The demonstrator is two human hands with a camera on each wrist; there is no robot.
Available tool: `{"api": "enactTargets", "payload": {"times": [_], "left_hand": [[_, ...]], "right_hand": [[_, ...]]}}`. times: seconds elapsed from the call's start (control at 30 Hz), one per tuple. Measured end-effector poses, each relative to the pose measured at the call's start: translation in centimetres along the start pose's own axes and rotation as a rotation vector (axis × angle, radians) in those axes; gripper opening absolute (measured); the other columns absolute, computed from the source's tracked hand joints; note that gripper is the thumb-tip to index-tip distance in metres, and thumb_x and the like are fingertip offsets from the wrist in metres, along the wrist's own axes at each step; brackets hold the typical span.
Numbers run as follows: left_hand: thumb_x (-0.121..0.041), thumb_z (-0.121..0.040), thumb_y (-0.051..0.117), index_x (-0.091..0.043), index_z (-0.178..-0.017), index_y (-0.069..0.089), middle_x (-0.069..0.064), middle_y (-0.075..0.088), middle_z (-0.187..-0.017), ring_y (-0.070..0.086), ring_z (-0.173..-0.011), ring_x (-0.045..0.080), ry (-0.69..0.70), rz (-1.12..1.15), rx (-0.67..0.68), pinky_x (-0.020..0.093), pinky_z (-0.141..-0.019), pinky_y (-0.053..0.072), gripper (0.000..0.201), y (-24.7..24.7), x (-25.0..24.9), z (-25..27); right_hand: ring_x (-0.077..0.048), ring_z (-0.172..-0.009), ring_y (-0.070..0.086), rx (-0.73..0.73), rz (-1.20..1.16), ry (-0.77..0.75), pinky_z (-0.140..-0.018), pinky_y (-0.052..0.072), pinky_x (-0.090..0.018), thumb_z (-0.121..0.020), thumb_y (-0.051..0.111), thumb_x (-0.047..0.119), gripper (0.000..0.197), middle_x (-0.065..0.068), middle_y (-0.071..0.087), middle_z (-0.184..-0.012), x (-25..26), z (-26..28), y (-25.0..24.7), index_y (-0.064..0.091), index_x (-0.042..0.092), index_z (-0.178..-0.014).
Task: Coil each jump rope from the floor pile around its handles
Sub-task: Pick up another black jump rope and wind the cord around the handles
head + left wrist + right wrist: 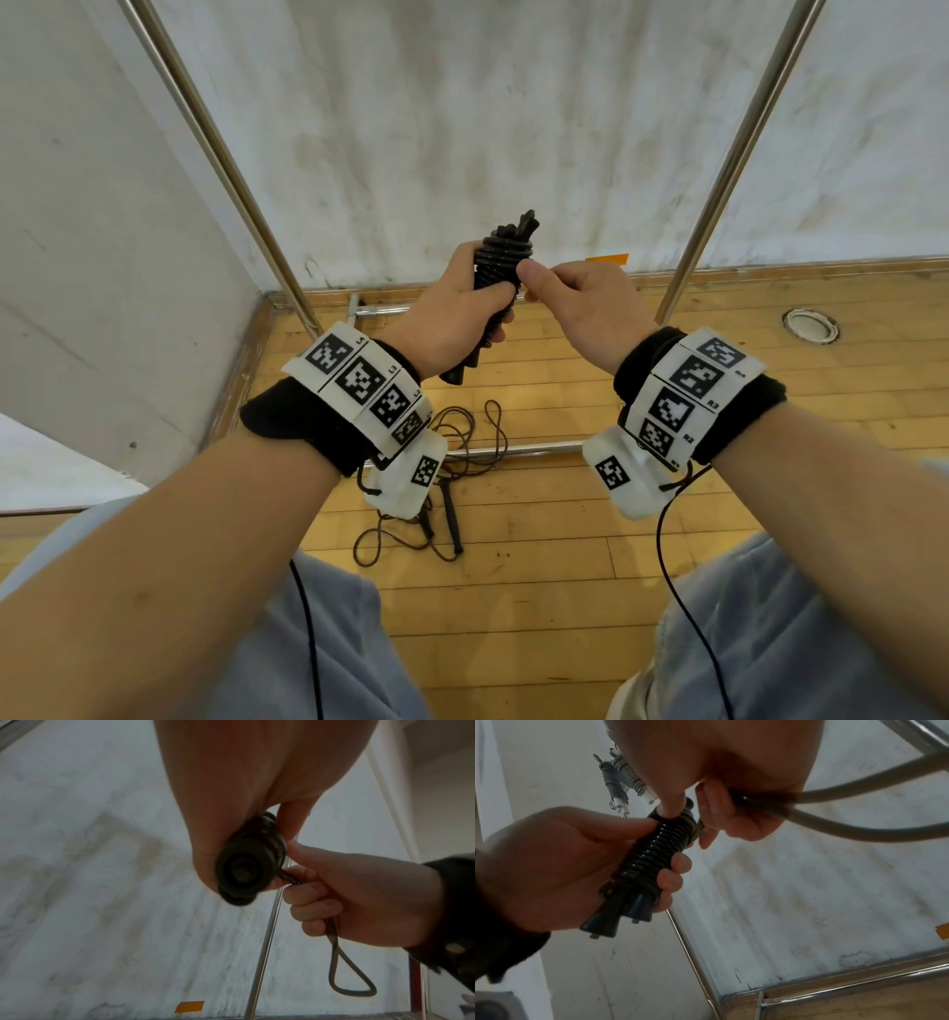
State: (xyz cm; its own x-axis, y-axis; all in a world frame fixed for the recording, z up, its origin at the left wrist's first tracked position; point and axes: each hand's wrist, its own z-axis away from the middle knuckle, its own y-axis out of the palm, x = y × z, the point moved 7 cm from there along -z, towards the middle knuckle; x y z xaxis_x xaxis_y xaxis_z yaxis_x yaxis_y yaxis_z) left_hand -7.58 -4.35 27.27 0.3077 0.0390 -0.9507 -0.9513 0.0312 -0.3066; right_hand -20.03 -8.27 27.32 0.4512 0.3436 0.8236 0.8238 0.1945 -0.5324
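A black jump rope (500, 257) is wound in tight turns around its two handles, which are held side by side in front of the wall. My left hand (462, 313) grips the bundle (654, 852) around the coil, with the handle ends (241, 870) poking out below. My right hand (544, 282) pinches the rope's last free loop (344, 979) right beside the top of the coil. A second dark jump rope (441, 493) lies loose and tangled on the wooden floor below my left wrist.
Two slanted metal poles (231, 169) (734, 169) of a rack frame flank my hands; its base bars (493, 452) lie on the floor. Grey coiled ropes (621, 774) hang in the right wrist view. A round floor fitting (810, 325) sits at the right.
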Motion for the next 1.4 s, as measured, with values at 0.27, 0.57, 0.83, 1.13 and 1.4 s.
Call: {"api": "enactTargets", "payload": {"times": [0.27,0.57,0.83,1.13,1.4], "left_hand": [[-0.023,-0.091,0.061,-0.021,-0.107,0.034,0.007,0.065,-0.086,0.066,-0.064,0.015,0.03,-0.187,-0.12,0.035,-0.054,0.055,0.031,-0.9,0.6,0.0],[-0.008,-0.083,0.062,-0.027,-0.102,0.042,0.001,0.057,-0.071,0.052,-0.046,0.009,0.053,-0.113,-0.181,0.021,-0.042,0.044,0.034,-1.4,-0.1,0.0],[-0.014,-0.087,0.058,-0.01,-0.113,0.044,0.001,0.058,-0.069,0.059,-0.048,0.009,0.032,-0.094,-0.194,0.023,-0.045,0.045,0.03,-1.3,0.2,-0.3],[0.0,-0.09,0.052,-0.023,-0.14,0.017,0.007,0.052,-0.09,0.054,-0.07,0.016,0.033,-0.076,0.044,0.032,-0.065,0.051,0.065,-0.3,-0.6,-0.1],[-0.016,-0.077,0.077,-0.014,-0.125,0.05,0.011,0.061,-0.106,0.067,-0.085,0.024,0.077,0.007,-0.038,0.04,-0.076,0.059,0.055,-2.0,-0.9,0.3]], "right_hand": [[-0.003,-0.033,0.033,0.032,0.017,0.027,-0.035,0.025,-0.011,-0.091,0.049,0.051,0.047,0.013,0.035,-0.033,0.2,0.2,0.7,0.053,0.02,-0.057],[-0.002,-0.036,0.035,0.051,-0.024,-0.023,-0.038,0.027,-0.01,-0.091,0.046,0.053,0.043,0.016,0.038,-0.035,1.2,0.3,1.1,0.057,0.022,-0.063],[-0.003,-0.04,0.038,0.055,0.086,-0.025,-0.041,0.029,-0.013,-0.09,0.041,0.06,0.054,0.009,0.04,-0.045,1.3,-0.1,1.3,0.063,0.015,-0.07],[-0.004,-0.038,0.032,0.046,-0.003,-0.014,-0.04,0.025,-0.013,-0.089,0.048,0.055,0.052,0.011,0.036,-0.043,1.8,-0.5,0.5,0.061,0.009,-0.069],[-0.013,-0.042,0.037,0.088,-0.16,0.002,-0.045,0.035,-0.025,-0.09,0.05,0.052,0.048,-0.002,0.04,-0.053,2.3,-0.6,0.0,0.05,0.023,-0.053]]}}
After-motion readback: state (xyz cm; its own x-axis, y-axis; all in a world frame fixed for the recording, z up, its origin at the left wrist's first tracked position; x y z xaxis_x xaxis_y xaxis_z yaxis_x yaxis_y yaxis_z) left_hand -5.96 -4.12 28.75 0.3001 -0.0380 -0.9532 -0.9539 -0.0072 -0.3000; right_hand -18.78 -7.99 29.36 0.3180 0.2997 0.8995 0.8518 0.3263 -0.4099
